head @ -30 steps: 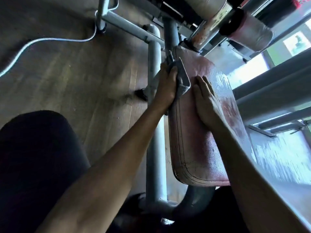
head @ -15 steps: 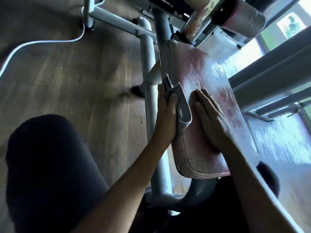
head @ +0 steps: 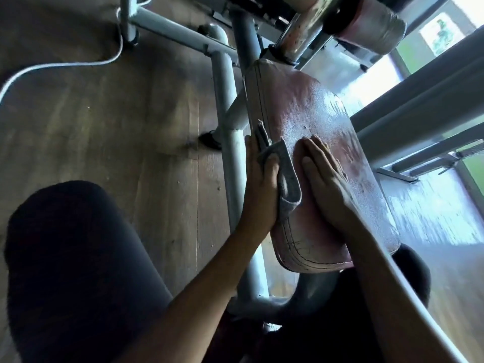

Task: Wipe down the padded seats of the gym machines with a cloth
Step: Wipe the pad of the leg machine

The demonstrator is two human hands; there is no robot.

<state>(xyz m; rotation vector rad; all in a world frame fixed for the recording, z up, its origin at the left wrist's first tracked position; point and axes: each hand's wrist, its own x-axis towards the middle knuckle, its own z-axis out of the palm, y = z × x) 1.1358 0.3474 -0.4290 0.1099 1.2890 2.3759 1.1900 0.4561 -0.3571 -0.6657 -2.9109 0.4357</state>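
Plainly, the left hand (head: 262, 189) grips the grey cloth (head: 289, 179) against the padded seat (head: 314, 119), fingertips hidden; the right hand (head: 326, 179) lies flat alongside.

Your worn reddish padded seat (head: 314, 121) sits on the grey tube frame (head: 230, 163). The grey cloth (head: 289, 179) is folded over its stitched left edge, gripped there by your left hand (head: 262, 187), and your right hand (head: 327, 184) lies flat on the top beside the cloth. Under it, the wooden floor (head: 104, 132) carries the frame, one black foot (head: 209, 141) planted on the boards, and a white cable (head: 52, 66) curving across the planks at the upper left.
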